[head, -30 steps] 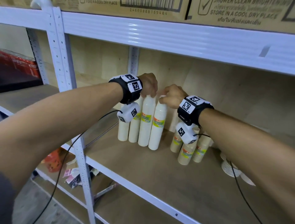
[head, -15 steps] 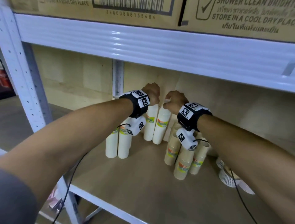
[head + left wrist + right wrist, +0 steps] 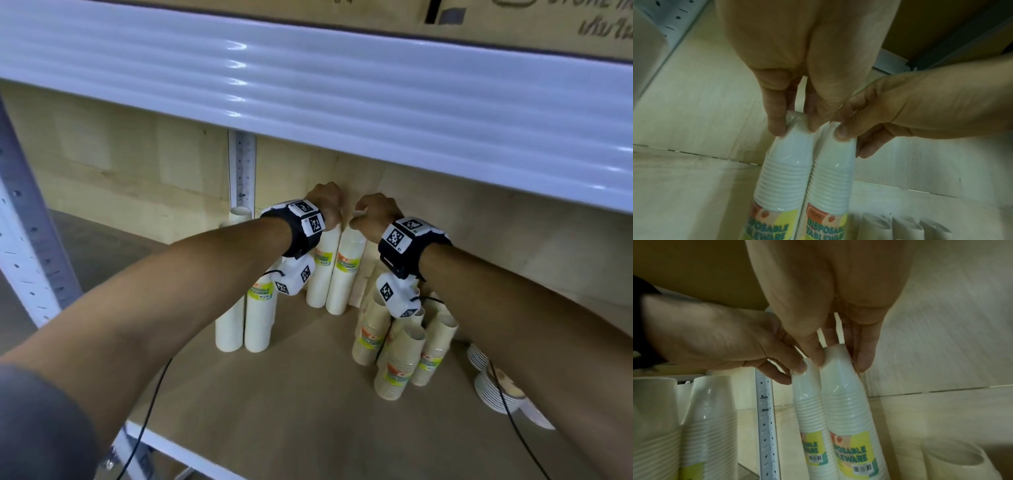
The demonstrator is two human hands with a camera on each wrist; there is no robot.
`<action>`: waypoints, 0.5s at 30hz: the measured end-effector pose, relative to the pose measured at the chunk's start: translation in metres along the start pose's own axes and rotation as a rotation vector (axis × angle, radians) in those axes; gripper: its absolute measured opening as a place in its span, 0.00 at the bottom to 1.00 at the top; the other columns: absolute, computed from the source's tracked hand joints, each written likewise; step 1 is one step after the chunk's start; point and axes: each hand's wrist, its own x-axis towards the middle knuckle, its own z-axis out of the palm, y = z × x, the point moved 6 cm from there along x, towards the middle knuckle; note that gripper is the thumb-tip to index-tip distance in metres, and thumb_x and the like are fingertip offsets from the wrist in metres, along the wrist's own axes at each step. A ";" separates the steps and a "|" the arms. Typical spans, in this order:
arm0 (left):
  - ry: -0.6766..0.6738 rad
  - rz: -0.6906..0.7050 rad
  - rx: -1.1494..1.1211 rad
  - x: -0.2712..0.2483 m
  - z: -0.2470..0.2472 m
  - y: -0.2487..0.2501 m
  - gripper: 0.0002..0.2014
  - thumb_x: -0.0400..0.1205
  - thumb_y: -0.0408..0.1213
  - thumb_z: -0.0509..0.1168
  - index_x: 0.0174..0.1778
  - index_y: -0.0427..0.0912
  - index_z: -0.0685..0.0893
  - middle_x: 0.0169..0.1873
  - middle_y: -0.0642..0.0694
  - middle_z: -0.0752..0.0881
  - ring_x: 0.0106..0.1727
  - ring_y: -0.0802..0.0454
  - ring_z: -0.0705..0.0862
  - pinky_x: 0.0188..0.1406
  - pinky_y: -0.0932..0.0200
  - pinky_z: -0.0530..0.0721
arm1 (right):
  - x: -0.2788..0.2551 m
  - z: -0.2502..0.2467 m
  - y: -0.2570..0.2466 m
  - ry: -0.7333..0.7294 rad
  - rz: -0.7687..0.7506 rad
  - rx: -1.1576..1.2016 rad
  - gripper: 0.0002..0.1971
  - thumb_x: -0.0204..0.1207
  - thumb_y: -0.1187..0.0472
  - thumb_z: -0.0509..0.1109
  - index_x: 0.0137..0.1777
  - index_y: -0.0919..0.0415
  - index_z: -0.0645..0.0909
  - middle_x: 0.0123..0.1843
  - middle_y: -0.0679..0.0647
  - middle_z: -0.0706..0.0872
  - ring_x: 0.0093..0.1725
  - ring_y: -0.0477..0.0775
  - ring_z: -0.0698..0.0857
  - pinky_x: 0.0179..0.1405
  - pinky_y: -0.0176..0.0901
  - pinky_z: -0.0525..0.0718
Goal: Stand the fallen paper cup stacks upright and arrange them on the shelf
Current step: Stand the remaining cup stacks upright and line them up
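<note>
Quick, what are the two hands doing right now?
Left hand: pinching the top of the left white cup stack.
Right hand: pinching the top of the right white cup stack.

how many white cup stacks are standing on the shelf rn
4: two at the back, one gripped by the left hand and one by the right hand; two nearer the front left. More may be hidden.

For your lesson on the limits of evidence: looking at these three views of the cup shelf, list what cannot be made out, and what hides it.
- Head view: the tops of the two white cup stacks, covered by the left hand and right hand.
- Head view: the cardboard box print, cut off by the top edge.
- Wrist views: the label text, cut by the bottom edge and partly hidden between stacks.
- Head view: the plates, partly behind the right forearm.
</note>
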 end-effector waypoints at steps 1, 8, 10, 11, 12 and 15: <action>0.003 -0.006 -0.005 0.001 0.000 0.000 0.18 0.79 0.29 0.67 0.66 0.38 0.82 0.67 0.42 0.80 0.63 0.42 0.83 0.53 0.57 0.83 | 0.001 0.000 0.001 0.009 0.007 0.004 0.22 0.74 0.55 0.75 0.67 0.57 0.80 0.68 0.58 0.79 0.66 0.60 0.80 0.62 0.48 0.82; 0.017 -0.020 -0.003 0.002 -0.002 0.004 0.19 0.82 0.28 0.64 0.70 0.37 0.80 0.71 0.41 0.78 0.68 0.42 0.81 0.59 0.56 0.81 | 0.003 0.002 0.005 0.016 0.035 0.025 0.25 0.76 0.55 0.72 0.73 0.54 0.76 0.72 0.58 0.76 0.67 0.60 0.80 0.59 0.45 0.79; 0.009 -0.018 -0.003 -0.001 -0.005 0.005 0.19 0.82 0.29 0.65 0.70 0.38 0.80 0.71 0.41 0.78 0.68 0.42 0.81 0.57 0.57 0.81 | 0.001 -0.002 0.004 0.015 0.037 0.024 0.27 0.77 0.55 0.71 0.76 0.53 0.74 0.75 0.58 0.75 0.70 0.60 0.78 0.64 0.46 0.78; 0.007 -0.013 -0.005 -0.004 -0.007 0.007 0.19 0.82 0.30 0.65 0.70 0.38 0.80 0.71 0.41 0.78 0.68 0.42 0.81 0.57 0.57 0.80 | 0.000 -0.004 0.003 0.015 0.032 0.028 0.28 0.77 0.56 0.71 0.77 0.53 0.72 0.76 0.57 0.74 0.72 0.60 0.77 0.66 0.46 0.78; 0.004 -0.008 -0.006 -0.006 -0.011 0.008 0.19 0.82 0.30 0.65 0.70 0.38 0.80 0.71 0.41 0.78 0.68 0.43 0.81 0.56 0.58 0.80 | 0.000 -0.007 0.001 0.016 0.022 0.028 0.29 0.77 0.56 0.71 0.78 0.54 0.71 0.77 0.57 0.72 0.74 0.59 0.76 0.69 0.46 0.76; 0.004 0.020 -0.018 -0.016 -0.025 0.014 0.20 0.82 0.31 0.66 0.71 0.39 0.79 0.71 0.43 0.77 0.69 0.44 0.79 0.54 0.60 0.77 | -0.004 -0.016 -0.009 0.029 -0.020 0.024 0.29 0.78 0.58 0.70 0.79 0.56 0.70 0.80 0.55 0.70 0.77 0.57 0.72 0.73 0.44 0.73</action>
